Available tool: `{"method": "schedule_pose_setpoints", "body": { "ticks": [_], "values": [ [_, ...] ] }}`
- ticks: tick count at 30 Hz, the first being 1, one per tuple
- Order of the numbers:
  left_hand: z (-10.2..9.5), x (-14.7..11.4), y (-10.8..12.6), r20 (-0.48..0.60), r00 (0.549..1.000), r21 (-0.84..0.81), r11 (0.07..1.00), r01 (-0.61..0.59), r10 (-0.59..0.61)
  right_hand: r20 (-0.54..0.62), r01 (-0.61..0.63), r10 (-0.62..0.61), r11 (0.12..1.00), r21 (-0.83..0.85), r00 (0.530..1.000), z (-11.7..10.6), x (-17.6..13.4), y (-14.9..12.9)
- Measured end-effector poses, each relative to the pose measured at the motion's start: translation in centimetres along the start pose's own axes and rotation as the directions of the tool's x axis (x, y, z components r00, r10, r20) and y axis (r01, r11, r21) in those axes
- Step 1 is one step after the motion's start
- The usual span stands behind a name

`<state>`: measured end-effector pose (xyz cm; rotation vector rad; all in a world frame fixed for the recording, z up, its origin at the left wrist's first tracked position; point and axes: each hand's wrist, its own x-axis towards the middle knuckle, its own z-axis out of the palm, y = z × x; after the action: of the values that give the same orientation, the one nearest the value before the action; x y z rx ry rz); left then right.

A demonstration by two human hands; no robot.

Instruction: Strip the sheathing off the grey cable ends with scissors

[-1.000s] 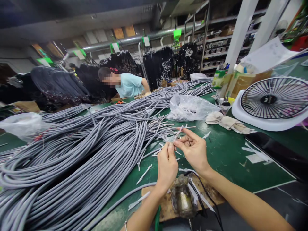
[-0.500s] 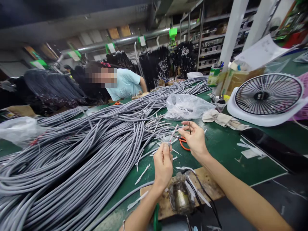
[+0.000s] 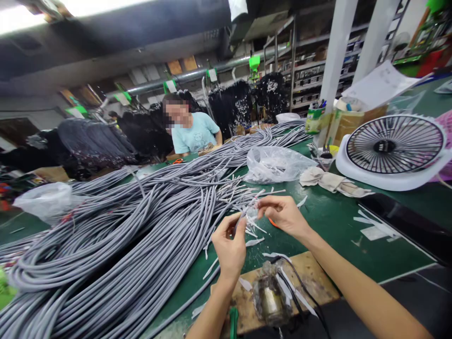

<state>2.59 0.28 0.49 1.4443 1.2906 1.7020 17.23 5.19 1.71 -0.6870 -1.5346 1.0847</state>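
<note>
Between the thumb and fingers of my left hand [image 3: 229, 242] is the end of a grey cable [image 3: 241, 217]. Thin pale and reddish wires come out of that end, pointing up and right. My right hand [image 3: 284, 215] pinches at these wire tips, its fingers closed together. Behind the right hand, scissors show only a bit of orange handle [image 3: 272, 222]; the rest is hidden. A large bundle of grey cables [image 3: 148, 245] lies to the left, with many stripped white ends near my hands. White scraps [image 3: 254, 242] are scattered on the green table [image 3: 318, 235] below.
A wooden board [image 3: 314, 278] with a brownish metal block [image 3: 271, 301] and black cords lies in front. A clear plastic bag [image 3: 278, 162], a cloth glove [image 3: 330, 181], a fan [image 3: 391, 150] and a black phone-like slab [image 3: 406, 226] stand around. A person [image 3: 196, 132] sits across the table.
My right hand has come in to the wire tips, and the thin dark piece it held no longer shows. My left hand has tilted and opened wider around the cable. The view has shifted slightly.
</note>
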Motion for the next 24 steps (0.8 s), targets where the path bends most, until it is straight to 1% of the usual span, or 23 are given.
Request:
{"method": "schedule_pose_setpoints", "body": {
  "ticks": [1, 2, 3, 4, 6, 7, 9, 12, 14, 15, 17, 19, 20, 22, 24],
  "values": [
    [-0.1, 0.1, 0.0, -0.017, 1.0, 0.025, 0.999, -0.022, 0.023, 0.072, -0.004, 0.002, 0.999, 0.036, 0.997, 0.6, -0.2, -0.1],
    [-0.2, 0.1, 0.0, -0.032, 0.998, 0.056, 0.997, -0.047, 0.049, 0.112, -0.021, 0.015, 0.999, 0.049, 0.994, 1.2, -0.4, -0.2],
    [-0.3, 0.2, 0.1, -0.043, 0.996, 0.093, 0.993, -0.072, 0.076, 0.113, -0.038, 0.033, 0.998, 0.04, 0.993, 1.5, -0.6, -0.3],
    [-0.3, 0.2, 0.1, -0.047, 0.994, 0.128, 0.988, -0.089, 0.096, 0.082, -0.05, 0.048, 0.999, 0.014, 0.995, 1.8, -0.7, -0.3],
    [-0.4, 0.3, 0.3, -0.036, 0.996, 0.156, 0.985, -0.076, 0.083, -0.03, -0.041, 0.039, 0.997, -0.058, 0.999, 2.1, -1.0, -0.5],
    [-0.4, 0.4, 0.4, -0.022, 0.998, 0.149, 0.988, -0.05, 0.054, -0.076, -0.025, 0.017, 0.995, -0.101, 0.997, 2.2, -1.1, -0.6],
    [-0.3, 0.7, 0.4, -0.001, 1.0, 0.106, 0.994, 0.011, -0.011, -0.115, 0.018, -0.041, 0.98, -0.196, 0.992, 2.5, -1.4, -0.8],
    [-0.1, 1.0, 0.1, -0.04, 0.996, 0.023, 0.997, 0.075, -0.074, -0.113, 0.098, -0.15, 0.923, -0.371, 0.982, 3.3, -2.0, -0.9],
    [-0.1, 1.2, -0.2, -0.067, 0.989, -0.066, 0.99, 0.124, -0.128, -0.089, 0.181, -0.249, 0.867, -0.465, 0.964, 3.8, -2.3, -0.8],
    [0.0, 1.3, -0.2, -0.054, 0.986, -0.126, 0.981, 0.149, -0.157, -0.07, 0.229, -0.303, 0.836, -0.499, 0.95, 4.1, -2.4, -0.6],
    [-0.1, 1.5, -0.1, 0.03, 0.978, -0.255, 0.944, 0.209, -0.208, -0.024, 0.332, -0.414, 0.762, -0.556, 0.91, 4.4, -2.6, -0.2],
    [-0.4, 1.7, 0.4, 0.162, 0.953, -0.362, 0.883, 0.299, -0.257, 0.045, 0.415, -0.496, 0.67, -0.616, 0.867, 4.5, -2.7, 0.3],
    [-0.6, 1.8, 0.7, 0.228, 0.933, -0.4, 0.847, 0.351, -0.279, 0.09, 0.443, -0.515, 0.621, -0.646, 0.852, 4.5, -2.8, 0.6],
    [-1.1, 2.1, 1.2, 0.332, 0.886, -0.452, 0.77, 0.451, -0.323, 0.19, 0.48, -0.51, 0.529, -0.701, 0.839, 4.4, -2.9, 1.1],
    [-1.4, 2.3, 1.5, 0.387, 0.851, -0.48, 0.711, 0.514, -0.354, 0.278, 0.505, -0.477, 0.457, -0.732, 0.834, 4.3, -3.1, 1.5]
  ]
}}
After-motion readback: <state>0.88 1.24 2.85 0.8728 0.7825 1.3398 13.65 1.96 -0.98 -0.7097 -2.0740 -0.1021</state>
